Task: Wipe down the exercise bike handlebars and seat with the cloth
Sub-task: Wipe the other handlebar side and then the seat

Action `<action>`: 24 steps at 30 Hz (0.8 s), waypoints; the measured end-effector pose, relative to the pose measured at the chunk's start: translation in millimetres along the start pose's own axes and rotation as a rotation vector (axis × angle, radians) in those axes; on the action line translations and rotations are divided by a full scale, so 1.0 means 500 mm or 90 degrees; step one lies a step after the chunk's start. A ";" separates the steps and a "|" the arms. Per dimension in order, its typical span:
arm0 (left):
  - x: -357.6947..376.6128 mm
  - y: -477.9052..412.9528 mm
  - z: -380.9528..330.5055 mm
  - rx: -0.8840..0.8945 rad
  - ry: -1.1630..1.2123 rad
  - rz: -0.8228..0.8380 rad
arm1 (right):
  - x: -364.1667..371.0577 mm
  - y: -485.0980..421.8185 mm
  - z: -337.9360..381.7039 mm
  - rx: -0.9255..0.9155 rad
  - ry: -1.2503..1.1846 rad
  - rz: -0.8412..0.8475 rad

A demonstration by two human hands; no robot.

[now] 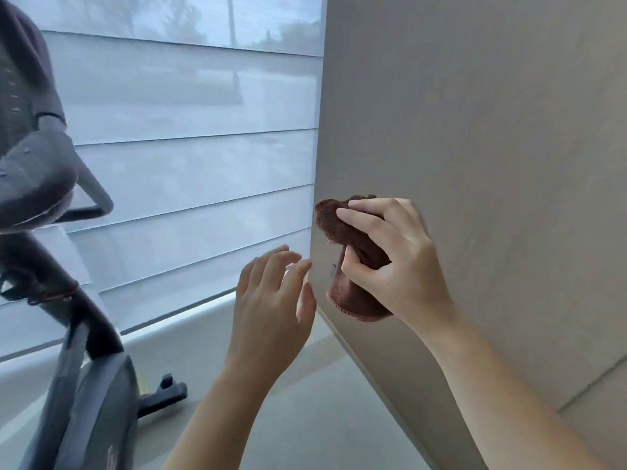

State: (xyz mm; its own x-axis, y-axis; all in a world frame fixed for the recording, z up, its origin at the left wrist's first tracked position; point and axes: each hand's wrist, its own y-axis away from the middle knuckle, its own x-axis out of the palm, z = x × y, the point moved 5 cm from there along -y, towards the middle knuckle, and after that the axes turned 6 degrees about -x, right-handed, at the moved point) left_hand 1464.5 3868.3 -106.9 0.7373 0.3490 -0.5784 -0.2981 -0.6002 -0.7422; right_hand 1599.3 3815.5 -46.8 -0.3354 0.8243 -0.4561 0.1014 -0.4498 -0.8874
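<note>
R fingers (359, 220) curl over the top of the cloth (353, 300) and the thumb presses in from the side, so the R hand (390, 262) grips it bunched up. A brown fold sticks out past the fingertips, and a hemmed end hangs below the palm. R forearm runs off to the lower-right edge of view.

L fingers (271, 266) are spread and only loosely bent, w/ nothing in them. L hand (271, 307) shows its back to the camera, thumb side toward the cloth, close to it but apart.

Bike (91, 385) is at far left, dark grey, blurred. The cloth is well right of the bike, approx level w/ its curved bar (98, 198), touching no part of it. L hand is between bike and cloth, much nearer the cloth. The bar comes off a broad grey part at the bike's top; can't tell if that is seat or console. The bike's foot (166, 393) rests on the floor (305, 401). A pale blind (190, 164) hangs behind the bike. A beige wall (475, 130) stands right of the bike, directly behind the cloth and R hand.
</note>
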 end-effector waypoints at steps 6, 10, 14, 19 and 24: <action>-0.016 -0.026 0.095 -0.107 -0.144 -0.058 | 0.129 -0.067 -0.047 -0.043 -0.163 0.020; -0.049 -0.036 0.145 -0.163 -0.216 -0.084 | 0.206 -0.090 -0.029 -0.073 -0.253 0.015; -0.081 -0.043 0.183 -0.167 -0.255 -0.111 | 0.283 -0.122 0.006 -0.103 -0.314 0.024; -0.142 -0.056 0.274 -0.193 -0.305 -0.156 | 0.383 -0.170 0.064 -0.144 -0.372 0.035; -0.209 -0.083 0.383 -0.203 -0.337 -0.182 | 0.484 -0.240 0.122 -0.144 -0.378 0.032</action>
State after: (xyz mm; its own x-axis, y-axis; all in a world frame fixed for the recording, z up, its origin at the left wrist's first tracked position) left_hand 1283.7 3994.2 -80.4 0.3402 0.7817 -0.5227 0.1166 -0.5866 -0.8014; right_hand 1448.8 4047.9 -46.4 -0.7804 0.4440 -0.4404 0.3043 -0.3456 -0.8877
